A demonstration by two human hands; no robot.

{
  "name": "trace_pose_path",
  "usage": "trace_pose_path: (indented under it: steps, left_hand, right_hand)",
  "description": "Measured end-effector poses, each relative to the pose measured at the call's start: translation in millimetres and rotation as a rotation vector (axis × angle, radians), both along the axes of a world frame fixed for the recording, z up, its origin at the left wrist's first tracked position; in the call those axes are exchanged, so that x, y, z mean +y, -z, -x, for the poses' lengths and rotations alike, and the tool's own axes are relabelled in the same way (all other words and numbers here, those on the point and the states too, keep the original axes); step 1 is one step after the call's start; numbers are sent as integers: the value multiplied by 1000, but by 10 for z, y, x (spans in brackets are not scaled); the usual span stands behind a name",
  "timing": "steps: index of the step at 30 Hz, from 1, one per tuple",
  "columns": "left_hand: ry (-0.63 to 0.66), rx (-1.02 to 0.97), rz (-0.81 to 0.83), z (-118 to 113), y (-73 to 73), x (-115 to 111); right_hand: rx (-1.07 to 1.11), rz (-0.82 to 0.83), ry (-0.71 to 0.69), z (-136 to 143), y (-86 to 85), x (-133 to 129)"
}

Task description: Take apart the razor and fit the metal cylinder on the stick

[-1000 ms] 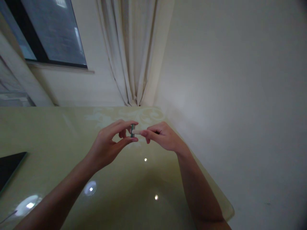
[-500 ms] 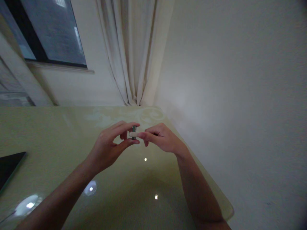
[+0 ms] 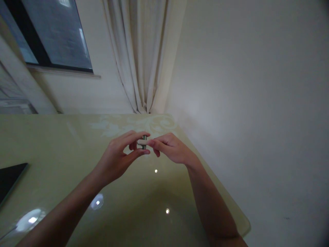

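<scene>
My left hand (image 3: 120, 154) pinches a small dark cylindrical object (image 3: 144, 146) upright between thumb and index fingertip, above the table. My right hand (image 3: 171, 147) is closed on a small pale strip (image 3: 142, 142), held between thumb and fingers. The strip points left and crosses in front of the dark object, seeming to touch its side. Both things are too small to name for certain.
The glossy pale green table (image 3: 123, 206) reaches to the wall (image 3: 244, 103) on the right. A dark flat object (image 3: 11, 178) lies at the left edge. Behind the table hang a curtain (image 3: 141, 55) and a window (image 3: 59, 34).
The pale strip and my right fingertips have shifted slightly up and left across the dark object. My left hand has hardly moved.
</scene>
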State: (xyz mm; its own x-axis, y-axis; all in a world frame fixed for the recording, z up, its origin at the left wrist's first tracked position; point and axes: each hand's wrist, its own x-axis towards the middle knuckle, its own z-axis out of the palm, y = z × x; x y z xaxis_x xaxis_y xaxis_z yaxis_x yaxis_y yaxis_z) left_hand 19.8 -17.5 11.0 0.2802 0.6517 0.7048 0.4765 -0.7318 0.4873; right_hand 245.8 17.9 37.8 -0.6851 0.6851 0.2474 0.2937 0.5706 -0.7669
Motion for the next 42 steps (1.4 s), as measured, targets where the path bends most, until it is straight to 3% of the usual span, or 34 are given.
trace_pose_path:
  steps: [15, 34, 36, 39, 42]
  left_hand:
    - [-8, -91, 138, 2, 64, 99]
    - [-98, -85, 184, 121, 105, 144]
    - [-118, -82, 178, 148, 92, 150]
    - [-139, -74, 143, 159, 42, 142]
    - [-92, -39, 100, 121, 0, 113]
  right_hand:
    - [-58, -46, 124, -39, 36, 77]
    - [-56, -31, 113, 34, 5, 3]
    - [-60, -28, 94, 24, -19, 4]
    - [-49, -65, 171, -26, -59, 13]
    - [12, -55, 198, -80, -76, -2]
